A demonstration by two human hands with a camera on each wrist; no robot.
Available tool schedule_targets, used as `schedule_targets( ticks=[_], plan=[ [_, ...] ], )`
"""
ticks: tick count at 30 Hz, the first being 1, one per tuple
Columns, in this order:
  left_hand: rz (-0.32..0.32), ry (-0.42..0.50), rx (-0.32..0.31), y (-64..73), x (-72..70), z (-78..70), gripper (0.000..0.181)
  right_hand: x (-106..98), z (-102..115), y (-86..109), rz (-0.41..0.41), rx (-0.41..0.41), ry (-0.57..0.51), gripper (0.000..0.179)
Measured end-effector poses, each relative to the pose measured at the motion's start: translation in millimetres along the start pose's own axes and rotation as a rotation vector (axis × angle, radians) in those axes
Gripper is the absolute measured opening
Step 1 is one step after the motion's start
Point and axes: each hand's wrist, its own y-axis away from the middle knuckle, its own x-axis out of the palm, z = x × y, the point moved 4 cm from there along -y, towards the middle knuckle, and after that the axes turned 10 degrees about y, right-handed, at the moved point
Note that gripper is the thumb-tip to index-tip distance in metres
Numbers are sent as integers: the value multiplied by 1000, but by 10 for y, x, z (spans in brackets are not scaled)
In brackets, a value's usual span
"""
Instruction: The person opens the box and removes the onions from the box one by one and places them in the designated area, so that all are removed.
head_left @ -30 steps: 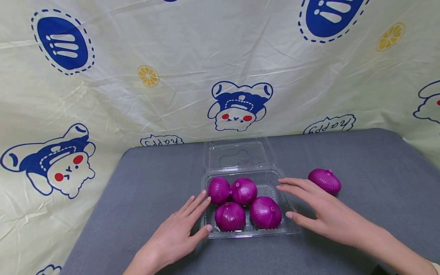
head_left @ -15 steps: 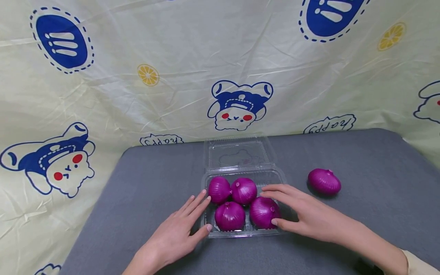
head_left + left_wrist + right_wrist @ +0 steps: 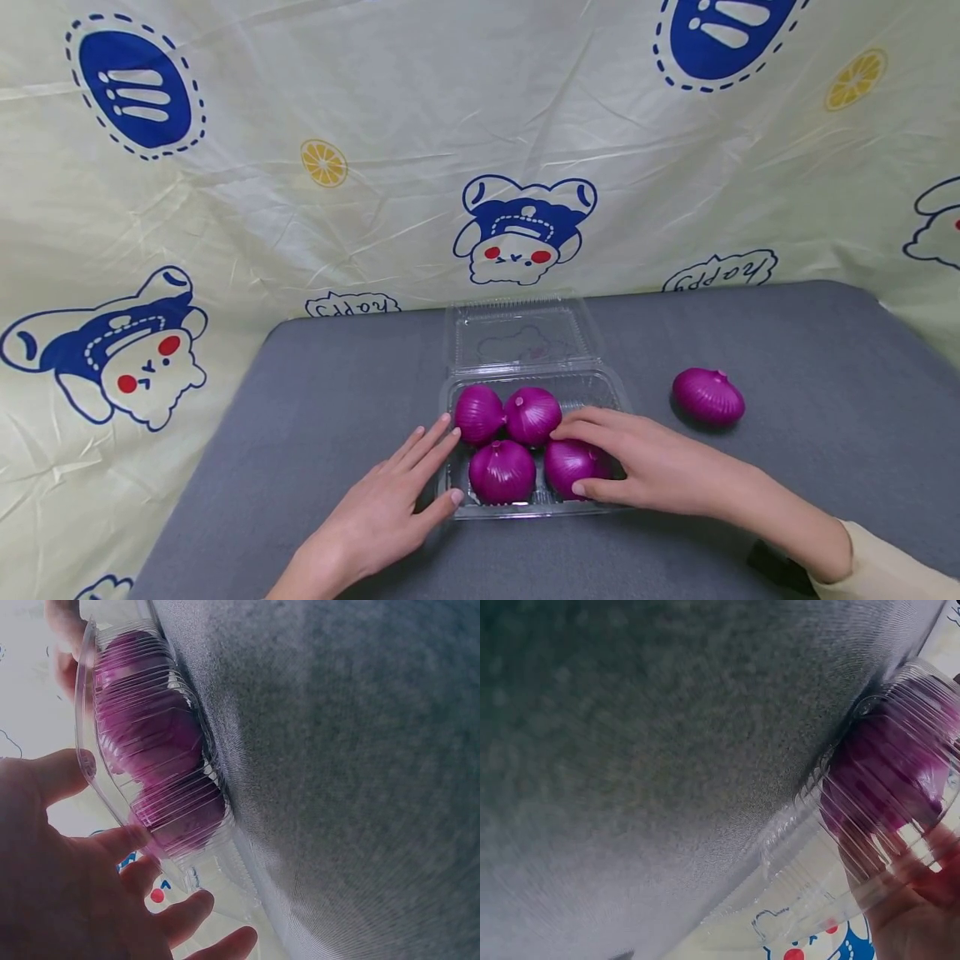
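Note:
A clear plastic clamshell container [image 3: 555, 510] stands open in the head view, with several purple onions in its base. My right hand [image 3: 652, 462] reaches over the right rim and holds the front-right onion [image 3: 566, 467], thumb on its near side and fingers on its far side. Through the ribbed wall in the right wrist view, the fingers show against that onion [image 3: 885, 772]. My left hand [image 3: 386, 508] rests along the container's left side with fingers extended. In the left wrist view its thumb [image 3: 64, 776] is at the rim. The gripped onion is partly hidden by my right hand.
One more onion [image 3: 708, 397] lies on the grey table [image 3: 360, 392] to the right of the container. The transparent lid [image 3: 521, 333] is folded back towards the printed curtain [image 3: 390, 217] behind the table. A dark object [image 3: 780, 567] shows under my right wrist.
My right hand has moved left and slightly down from the container's right edge, and its fingers have come round the front-right onion. The left hand has stayed in place.

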Motion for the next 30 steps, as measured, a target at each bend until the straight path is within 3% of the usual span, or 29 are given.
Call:
schedule_targets(
  ticks=[8,13,21,30],
  plan=[
    [-9,2,9,10,-19,1,66,67,25,-90,-31,-52,64,50],
    [-2,5,13,4,-25,2,67,90,11,-119,-86,-83,34,46],
    [6,7,16,-4,-26,-1,67,61,-33,-131,-121,-79,-116,40],
    [6,3,9,2,-24,-12,67,6,-97,-137,-116,-43,-405,36]
  ],
)
